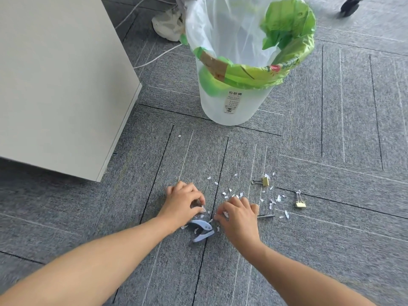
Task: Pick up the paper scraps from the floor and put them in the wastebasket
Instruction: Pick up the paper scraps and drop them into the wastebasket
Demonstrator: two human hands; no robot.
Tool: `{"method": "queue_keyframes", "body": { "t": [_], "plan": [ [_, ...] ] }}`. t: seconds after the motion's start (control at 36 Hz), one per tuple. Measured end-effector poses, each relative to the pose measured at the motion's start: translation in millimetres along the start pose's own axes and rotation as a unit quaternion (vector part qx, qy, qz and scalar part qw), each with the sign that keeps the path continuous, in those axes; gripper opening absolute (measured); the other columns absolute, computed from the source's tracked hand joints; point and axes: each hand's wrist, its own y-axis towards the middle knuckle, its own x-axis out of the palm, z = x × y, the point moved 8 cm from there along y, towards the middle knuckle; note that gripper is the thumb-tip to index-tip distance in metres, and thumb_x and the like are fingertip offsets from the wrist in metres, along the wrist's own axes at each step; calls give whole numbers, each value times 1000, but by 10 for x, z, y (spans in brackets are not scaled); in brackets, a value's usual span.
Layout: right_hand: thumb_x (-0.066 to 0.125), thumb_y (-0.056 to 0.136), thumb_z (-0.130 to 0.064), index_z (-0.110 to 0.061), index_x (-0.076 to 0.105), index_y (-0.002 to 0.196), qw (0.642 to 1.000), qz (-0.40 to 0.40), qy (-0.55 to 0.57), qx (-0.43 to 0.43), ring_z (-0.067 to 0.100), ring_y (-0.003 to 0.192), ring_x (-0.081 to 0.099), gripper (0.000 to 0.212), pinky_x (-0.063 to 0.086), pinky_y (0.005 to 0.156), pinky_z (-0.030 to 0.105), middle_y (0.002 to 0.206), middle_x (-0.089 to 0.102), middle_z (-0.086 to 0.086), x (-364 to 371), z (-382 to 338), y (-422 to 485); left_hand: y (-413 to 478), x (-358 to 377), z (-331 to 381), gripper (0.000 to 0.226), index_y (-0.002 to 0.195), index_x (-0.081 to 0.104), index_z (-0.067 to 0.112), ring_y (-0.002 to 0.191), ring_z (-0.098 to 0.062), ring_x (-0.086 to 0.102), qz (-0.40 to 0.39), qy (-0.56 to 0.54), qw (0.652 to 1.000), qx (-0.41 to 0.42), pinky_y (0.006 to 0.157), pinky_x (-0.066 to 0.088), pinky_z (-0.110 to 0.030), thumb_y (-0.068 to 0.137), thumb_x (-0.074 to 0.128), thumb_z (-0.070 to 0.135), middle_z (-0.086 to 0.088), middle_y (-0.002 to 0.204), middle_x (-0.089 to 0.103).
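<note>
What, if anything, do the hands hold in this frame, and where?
Both pinch small paper scraps between thumb and fingertips: the left hand and the right hand. Nothing else is gripped.

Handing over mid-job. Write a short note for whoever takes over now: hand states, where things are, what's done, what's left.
Left hand: fingers curled, pinching paper scraps off the carpet just above the blue hole punch.
Right hand: curled on scraps too, beside the left.
Wastebasket: upright ahead, bag-lined; no scraps visible inside.
Done: gathering started only.
Left: most scraps lie scattered to the right around two gold binder clips; one stray scrap lies nearer the basket.
</note>
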Motion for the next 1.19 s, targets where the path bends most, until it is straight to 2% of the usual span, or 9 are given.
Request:
{"method": "queue_keyframes", "body": {
  "t": [0.19,0.39,0.56,0.72,0.89,1.03,1.19],
  "plan": [
    [63,82,-54,-39,68,89,999,20,-20,-19,9,90,42,18,25,83,33,89,54,-22,-36,-3,-7,-40,-60,-12,20,90,70,41,104,-6,34,41,-12,999,-21,98,19,-34,74,72,52,26,99,50],
    [61,83,-54,-38,68,92,999,4,-25,-29,9,91,43,20,26,86,32,90,54,-21,-34,-36,-4,-128,-37,-62,17,80,71,40,102,-4,28,81,-8,995,-63,98,18,-35,71,73,54,26,95,48],
    [60,86,-51,-37,67,94,999,-9,-30,-37,8,94,42,17,20,87,30,93,54,-21,-44,-72,14,-125,8,-57,18,84,69,41,107,-5,31,59,7,996,-65,96,19,-33,76,69,56,26,100,47],
    [60,81,-54,-44,60,88,997,2,62,55,3,94,39,13,21,90,27,90,51,-26,-111,214,8,-98,68,-13,16,89,64,40,112,-7,32,28,29,998,-44,101,18,-35,84,61,55,24,108,46],
    [62,79,-52,-42,60,81,997,2,64,52,3,94,41,11,19,87,27,88,51,-26,-88,416,-97,-105,89,41,11,89,61,40,112,-7,30,12,21,999,-24,101,17,-35,88,58,51,23,109,44],
    [66,80,-54,-40,63,82,998,-8,46,39,4,90,40,14,21,87,28,84,51,-25,-50,401,-113,-128,154,112,10,88,59,40,108,-5,29,3,3,1000,6,102,18,-33,88,58,50,22,103,44],
    [66,80,-54,-39,65,85,999,-6,31,33,5,93,40,16,19,85,28,88,54,-24,-80,344,-73,-81,186,138,12,86,62,39,109,-6,30,-7,22,1000,15,100,19,-33,86,60,51,25,99,43]
  ]
}}
